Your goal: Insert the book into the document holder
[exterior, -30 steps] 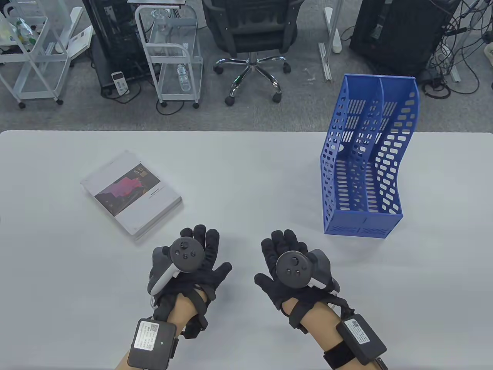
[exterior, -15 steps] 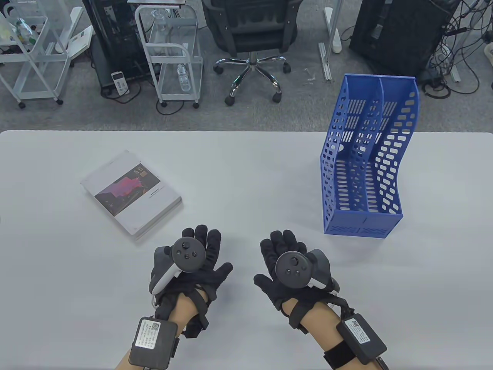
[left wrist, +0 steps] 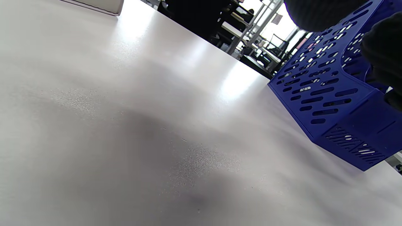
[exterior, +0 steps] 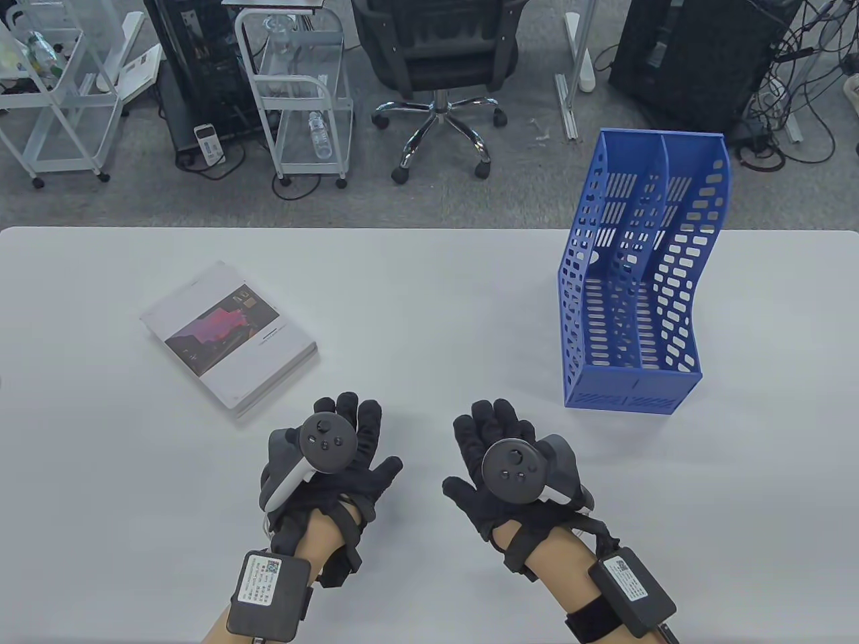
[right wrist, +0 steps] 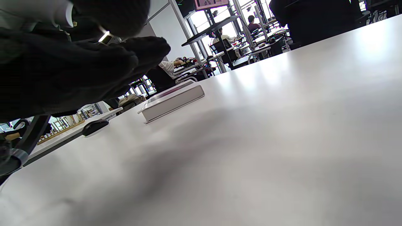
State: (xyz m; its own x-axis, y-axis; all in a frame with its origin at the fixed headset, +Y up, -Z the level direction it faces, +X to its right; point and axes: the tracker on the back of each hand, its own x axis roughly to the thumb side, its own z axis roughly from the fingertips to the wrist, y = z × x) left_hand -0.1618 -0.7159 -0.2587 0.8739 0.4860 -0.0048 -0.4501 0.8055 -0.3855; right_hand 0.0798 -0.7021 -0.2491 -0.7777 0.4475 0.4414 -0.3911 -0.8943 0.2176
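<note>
The left hand [exterior: 335, 463] lies palm down low over the white table [exterior: 429, 302], fingers spread and holding nothing. Just beside it, the right hand [exterior: 500, 463] lies the same way, fingers splayed and empty. The book [exterior: 228, 335] lies flat on the table's left part, beyond the left hand. The blue document holder [exterior: 637, 282] stands upright at the right, well apart from the book. Behind the table, an office chair [exterior: 436, 60] stands on grey carpet.
</note>
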